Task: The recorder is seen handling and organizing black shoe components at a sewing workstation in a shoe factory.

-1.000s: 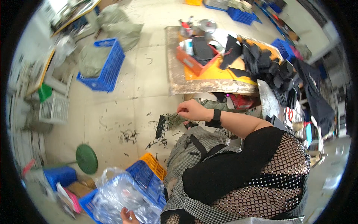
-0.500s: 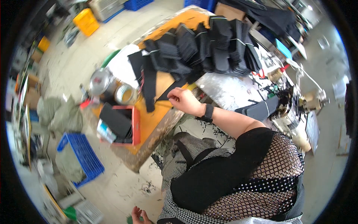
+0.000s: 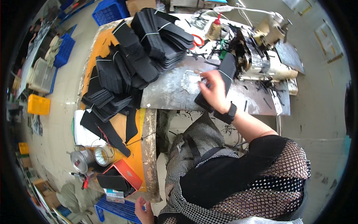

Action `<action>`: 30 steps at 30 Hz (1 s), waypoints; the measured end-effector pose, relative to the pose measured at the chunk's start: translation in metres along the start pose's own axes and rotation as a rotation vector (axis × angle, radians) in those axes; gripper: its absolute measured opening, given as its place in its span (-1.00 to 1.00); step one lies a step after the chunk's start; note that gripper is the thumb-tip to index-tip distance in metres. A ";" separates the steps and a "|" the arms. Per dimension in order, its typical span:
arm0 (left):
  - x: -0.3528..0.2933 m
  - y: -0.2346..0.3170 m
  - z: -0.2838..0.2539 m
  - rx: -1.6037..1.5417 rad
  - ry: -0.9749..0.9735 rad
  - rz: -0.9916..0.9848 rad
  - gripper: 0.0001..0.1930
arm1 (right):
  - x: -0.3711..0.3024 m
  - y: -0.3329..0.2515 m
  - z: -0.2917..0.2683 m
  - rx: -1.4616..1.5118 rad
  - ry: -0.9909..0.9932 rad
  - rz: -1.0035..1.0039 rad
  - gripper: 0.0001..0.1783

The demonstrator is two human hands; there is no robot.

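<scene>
My right hand (image 3: 213, 91), with a black watch on the wrist, is closed on a bundle of black cut pieces (image 3: 225, 74) tied with a white band. The bundle rests on the grey metal worktop (image 3: 171, 91), just in front of the sewing machine (image 3: 263, 48). Large fanned stacks of black banded pieces (image 3: 149, 41) lie to the left of that hand. My left hand (image 3: 143, 211) hangs low at the bottom edge, beside the table's near corner. Its fingers are loosely curled and partly hidden, and nothing shows in them.
An orange-topped table (image 3: 115, 128) carries more black pieces, a tape roll (image 3: 102, 155), a small metal kettle (image 3: 80, 160) and a red box (image 3: 126, 173). A glue bottle (image 3: 214, 30) and red scissors (image 3: 197, 39) lie behind the worktop. Blue crates (image 3: 108, 11) and a yellow crate (image 3: 37, 104) stand on the floor.
The view has swung from the floor to the worktop. My right hand rose from near the floor to the table and now grips the black bundle by the machine.
</scene>
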State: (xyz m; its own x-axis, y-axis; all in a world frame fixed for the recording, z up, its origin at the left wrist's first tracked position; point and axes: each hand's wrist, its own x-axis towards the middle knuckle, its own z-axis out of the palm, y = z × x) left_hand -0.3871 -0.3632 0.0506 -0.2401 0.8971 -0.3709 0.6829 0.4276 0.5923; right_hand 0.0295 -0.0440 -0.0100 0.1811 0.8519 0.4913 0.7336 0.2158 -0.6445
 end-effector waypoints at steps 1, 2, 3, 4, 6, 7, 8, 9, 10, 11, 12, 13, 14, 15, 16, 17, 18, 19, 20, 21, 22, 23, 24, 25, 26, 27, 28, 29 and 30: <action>0.007 0.001 -0.003 0.068 -0.025 0.004 -0.66 | -0.005 0.016 -0.016 -0.167 0.144 -0.006 -0.70; 0.012 0.001 -0.005 0.006 -0.020 0.031 -0.61 | -0.008 0.031 -0.028 -0.273 0.212 0.128 -0.60; 0.017 0.003 -0.008 0.015 -0.031 0.039 -0.61 | -0.009 0.043 -0.037 -0.373 0.283 0.259 -0.50; 0.027 -0.002 -0.009 -0.071 -0.047 0.017 -0.61 | -0.010 0.053 -0.033 -0.223 0.263 0.523 -0.40; 0.034 -0.006 -0.007 -0.155 -0.074 -0.008 -0.62 | -0.005 0.069 -0.047 0.214 0.054 1.061 -0.25; 0.036 -0.009 -0.005 -0.148 -0.090 -0.011 -0.59 | -0.003 0.073 -0.050 0.478 -0.024 1.221 -0.40; 0.037 -0.012 -0.002 -0.143 -0.105 -0.016 -0.57 | 0.002 0.076 -0.047 0.630 0.000 1.176 -0.47; 0.036 -0.016 0.000 -0.138 -0.107 -0.026 -0.57 | 0.005 0.078 -0.043 0.763 0.061 1.141 -0.53; 0.034 -0.017 0.002 -0.160 -0.073 -0.026 -0.59 | 0.009 0.080 -0.045 0.831 0.040 1.156 -0.57; 0.033 -0.023 0.005 -0.190 -0.040 -0.020 -0.62 | 0.010 0.083 -0.038 0.907 -0.034 1.150 -0.60; 0.029 -0.023 0.004 -0.189 -0.025 -0.046 -0.62 | 0.014 0.085 -0.037 0.863 -0.005 1.210 -0.62; 0.026 -0.025 0.005 -0.168 -0.024 -0.054 -0.62 | 0.017 0.089 -0.033 0.912 -0.063 1.195 -0.64; 0.022 -0.026 0.005 -0.146 -0.022 -0.068 -0.62 | 0.016 0.092 -0.031 0.983 -0.109 1.131 -0.67; 0.018 -0.026 0.004 -0.150 -0.005 -0.096 -0.62 | 0.019 0.094 -0.026 0.973 -0.130 1.174 -0.69; 0.014 -0.027 0.005 -0.132 -0.007 -0.103 -0.61 | 0.018 0.095 -0.023 0.963 -0.117 1.125 -0.70; 0.007 -0.026 0.004 -0.115 -0.002 -0.153 -0.61 | 0.021 0.092 -0.020 0.955 -0.101 1.092 -0.71; 0.002 -0.027 0.008 -0.246 0.032 -0.134 -0.62 | 0.022 0.088 -0.010 0.977 -0.168 1.067 -0.71; -0.005 -0.025 0.008 -0.243 0.088 -0.187 -0.62 | 0.027 0.080 -0.007 0.961 -0.194 1.094 -0.71; -0.009 -0.024 0.010 -0.229 0.106 -0.181 -0.63 | 0.031 0.069 -0.004 0.942 -0.224 1.091 -0.71; -0.015 -0.021 0.012 -0.227 0.127 -0.168 -0.63 | 0.034 0.054 -0.001 0.891 -0.217 1.109 -0.70; -0.020 -0.017 0.012 -0.219 0.151 -0.212 -0.63 | 0.036 0.036 0.003 0.889 -0.244 1.066 -0.75; -0.023 -0.011 0.013 -0.243 0.167 -0.209 -0.66 | 0.041 0.015 0.004 0.858 -0.236 1.035 -0.79; -0.026 -0.004 0.014 -0.270 0.183 -0.219 -0.69 | 0.044 -0.008 0.005 0.860 -0.249 0.914 -0.77; -0.028 0.004 0.014 -0.272 0.207 -0.239 -0.69 | 0.049 -0.031 0.008 0.846 -0.270 0.821 -0.59; -0.029 0.012 0.014 -0.303 0.226 -0.231 -0.68 | 0.053 -0.055 0.009 0.810 -0.305 0.707 -0.53; -0.028 0.022 0.014 -0.336 0.247 -0.218 -0.67 | 0.057 -0.078 0.013 0.809 -0.367 0.546 -0.46; -0.028 0.032 0.015 -0.334 0.283 -0.216 -0.65 | 0.061 -0.100 0.021 0.764 -0.379 0.504 -0.32; -0.027 0.041 0.016 -0.339 0.305 -0.230 -0.65 | 0.065 -0.121 0.027 0.717 -0.423 0.445 -0.24; -0.026 0.050 0.016 -0.316 0.346 -0.170 -0.65 | 0.066 -0.140 0.030 0.779 -0.508 0.414 -0.23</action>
State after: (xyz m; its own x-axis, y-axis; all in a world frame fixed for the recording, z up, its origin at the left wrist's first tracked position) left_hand -0.3355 -0.3668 0.0782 -0.5814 0.7731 -0.2534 0.3847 0.5357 0.7517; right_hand -0.0812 -0.0039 0.0951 -0.1091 0.9929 -0.0469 0.0129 -0.0457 -0.9989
